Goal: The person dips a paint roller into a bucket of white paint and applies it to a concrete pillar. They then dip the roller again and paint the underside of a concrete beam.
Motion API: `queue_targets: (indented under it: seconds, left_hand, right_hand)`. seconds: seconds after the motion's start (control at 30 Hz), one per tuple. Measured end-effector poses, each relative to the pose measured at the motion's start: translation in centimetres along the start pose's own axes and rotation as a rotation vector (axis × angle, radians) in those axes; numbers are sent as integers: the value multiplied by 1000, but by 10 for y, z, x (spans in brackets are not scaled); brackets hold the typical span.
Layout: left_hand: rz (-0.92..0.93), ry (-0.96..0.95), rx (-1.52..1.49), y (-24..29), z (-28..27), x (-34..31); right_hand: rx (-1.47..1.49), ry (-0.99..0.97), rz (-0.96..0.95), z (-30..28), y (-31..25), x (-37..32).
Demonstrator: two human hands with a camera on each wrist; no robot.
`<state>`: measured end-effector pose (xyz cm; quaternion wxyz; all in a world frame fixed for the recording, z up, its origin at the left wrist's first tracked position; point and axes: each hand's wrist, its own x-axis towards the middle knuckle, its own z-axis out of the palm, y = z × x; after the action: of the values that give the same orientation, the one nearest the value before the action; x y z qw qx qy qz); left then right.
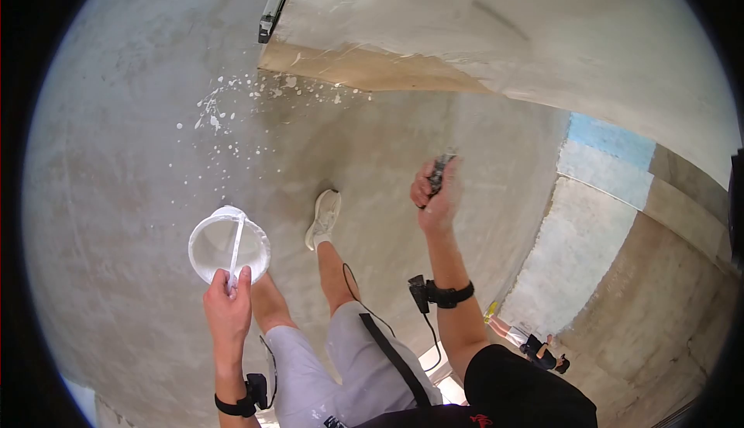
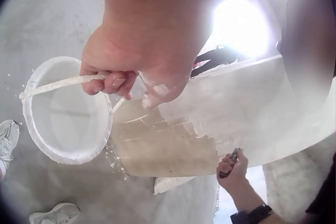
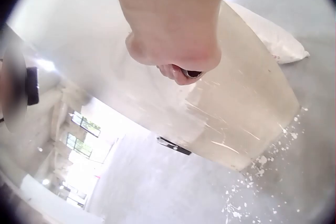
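The left hand (image 1: pixel 229 312) grips the strap-like white handle of a white bucket (image 1: pixel 198 234), which hangs beside the legs. In the left wrist view the bucket (image 2: pixel 32 129) shows a pale inside, and the curled fingers of the left hand (image 2: pixel 142 50) hold its handle (image 2: pixel 63 83). The right hand (image 1: pixel 439 203) is raised in front of the wall, its fingers curled round a dark tool (image 1: pixel 439 174). From the right wrist, the right hand (image 3: pixel 176 50) hides most of that tool.
A partly coated wall (image 1: pixel 403 70) rises ahead, with white splashes (image 1: pixel 215 122) on the floor by its base. A long bar (image 1: pixel 277 1) stands at its edge. A white sack (image 3: pixel 273 35) lies beyond the wall. Another person (image 1: pixel 542 353) is at the lower right.
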<state>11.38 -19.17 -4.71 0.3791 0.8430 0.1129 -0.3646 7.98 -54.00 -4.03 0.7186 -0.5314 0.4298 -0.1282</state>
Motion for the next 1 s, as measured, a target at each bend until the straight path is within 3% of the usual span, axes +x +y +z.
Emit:
queue_targets:
  seconds: [0.13, 0.37, 0.43, 0.53, 0.77, 0.83, 1.0]
  left_hand:
    - [16, -7, 23, -3, 7, 0]
    - [9, 1, 19, -6, 5, -1]
    - [74, 53, 17, -12, 7, 0]
    - [62, 52, 6, -16, 6, 0]
    - [45, 78, 3, -28, -1, 0]
    - [46, 80, 5, -31, -3, -1]
    - [27, 70, -3, -32, -8, -3]
  right_hand:
    - [-78, -76, -144, 8, -30, -2]
    - [-53, -88, 5, -4, 44, 23]
    - [-102, 24, 146, -2, 63, 26]
    - [-88, 62, 157, 3, 71, 21]
    - [132, 2, 52, 28, -1, -11]
    - [72, -13, -83, 35, -19, -16]
    - [118, -24, 16, 28, 14, -1]
